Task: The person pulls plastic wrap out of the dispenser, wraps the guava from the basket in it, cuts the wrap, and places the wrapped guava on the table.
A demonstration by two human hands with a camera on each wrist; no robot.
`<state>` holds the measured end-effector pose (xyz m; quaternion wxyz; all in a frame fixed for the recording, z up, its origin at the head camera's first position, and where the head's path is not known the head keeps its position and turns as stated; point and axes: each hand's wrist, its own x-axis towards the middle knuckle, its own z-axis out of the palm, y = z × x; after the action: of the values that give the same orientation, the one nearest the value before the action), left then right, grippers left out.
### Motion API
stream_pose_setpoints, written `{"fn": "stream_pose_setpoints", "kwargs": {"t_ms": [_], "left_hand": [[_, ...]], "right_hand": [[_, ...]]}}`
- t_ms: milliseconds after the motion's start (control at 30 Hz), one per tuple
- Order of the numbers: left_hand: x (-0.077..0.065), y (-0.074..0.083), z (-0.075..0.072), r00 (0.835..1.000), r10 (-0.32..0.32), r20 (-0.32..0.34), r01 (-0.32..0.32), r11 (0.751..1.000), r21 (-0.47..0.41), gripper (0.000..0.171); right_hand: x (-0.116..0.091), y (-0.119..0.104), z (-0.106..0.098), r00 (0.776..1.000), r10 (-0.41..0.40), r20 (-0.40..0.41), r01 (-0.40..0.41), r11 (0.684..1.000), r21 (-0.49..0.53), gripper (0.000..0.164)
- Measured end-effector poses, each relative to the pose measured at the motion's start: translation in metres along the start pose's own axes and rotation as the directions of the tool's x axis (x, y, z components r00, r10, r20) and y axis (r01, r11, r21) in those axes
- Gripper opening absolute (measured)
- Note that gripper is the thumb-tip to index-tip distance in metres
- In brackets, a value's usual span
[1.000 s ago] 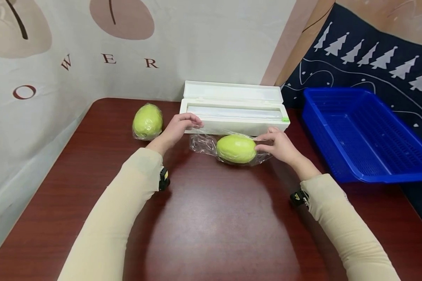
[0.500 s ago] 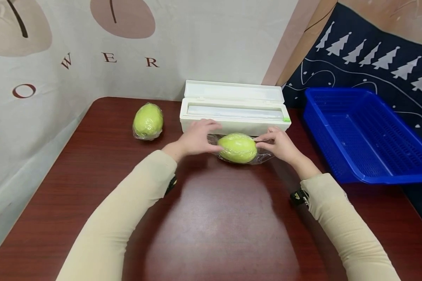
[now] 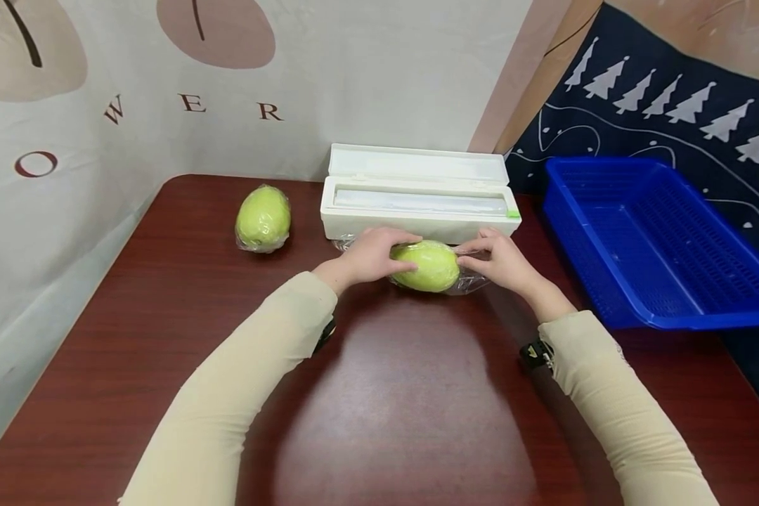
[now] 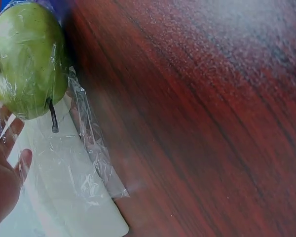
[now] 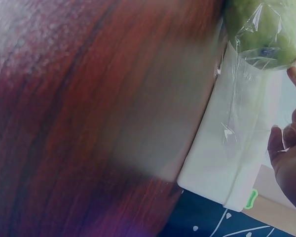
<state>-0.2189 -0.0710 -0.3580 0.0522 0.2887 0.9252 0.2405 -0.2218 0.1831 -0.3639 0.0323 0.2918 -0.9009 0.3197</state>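
A green pear (image 3: 431, 267) lies on its side in loose cling film (image 3: 471, 281), in front of a white dispenser box. My left hand (image 3: 373, 254) holds its left end, thumb in front and fingers behind. In the left wrist view, the pear (image 4: 29, 59) shows a dark stem under the film (image 4: 93, 153). At the pear's other end my right hand (image 3: 502, 260) pinches the film, fingertips close to the fruit. The right wrist view has the right hand (image 5: 291, 158) with curled fingers and film between them. Farther left stands another wrapped pear (image 3: 263, 219).
Directly behind the hands, the open cling film box (image 3: 417, 228) holds a film roll (image 3: 420, 202), with a green slider (image 3: 513, 214) at its right end. A blue basket (image 3: 645, 309) stands on the right of the dark red table (image 3: 392, 407). A curtain (image 3: 386, 70) hangs behind.
My left hand has moved right and down, from the loose film by the box onto the pear's left end. The right hand has stayed at the other end.
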Motion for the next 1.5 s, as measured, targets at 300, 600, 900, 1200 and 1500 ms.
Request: {"fn": "stream_pose_setpoints", "kwargs": {"t_ms": [300, 600, 900, 1200, 1500], "left_hand": [[0.0044, 0.0014, 0.001, 1.0, -0.03, 0.006, 0.03, 0.998, -0.05, 0.046], [0.0048, 0.0036, 0.0001, 0.998, -0.056, -0.02, 0.055, 0.997, -0.054, 0.036], [0.005, 0.003, 0.0003, 0.99, -0.01, -0.14, 0.018, 0.998, 0.057, 0.024], [0.0063, 0.006, -0.0017, 0.952, 0.057, -0.301, -0.014, 0.99, 0.143, 0.016], [0.0059, 0.0076, -0.0025, 0.942, 0.057, -0.33, -0.03, 0.996, 0.088, 0.014]], "right_hand": [[0.0017, -0.003, -0.0017, 0.996, 0.075, 0.05, -0.074, 0.997, -0.012, 0.029], [0.0037, -0.0024, -0.0008, 1.0, 0.004, 0.014, -0.004, 0.999, -0.032, 0.037], [0.0053, -0.0005, 0.0036, 0.998, -0.031, -0.047, 0.031, 0.999, 0.007, 0.025], [0.0071, -0.0002, 0.0031, 0.999, -0.032, -0.037, 0.033, 0.999, 0.009, 0.025], [0.0095, -0.0026, 0.0035, 0.999, 0.011, -0.041, -0.01, 0.999, 0.038, 0.021]]}}
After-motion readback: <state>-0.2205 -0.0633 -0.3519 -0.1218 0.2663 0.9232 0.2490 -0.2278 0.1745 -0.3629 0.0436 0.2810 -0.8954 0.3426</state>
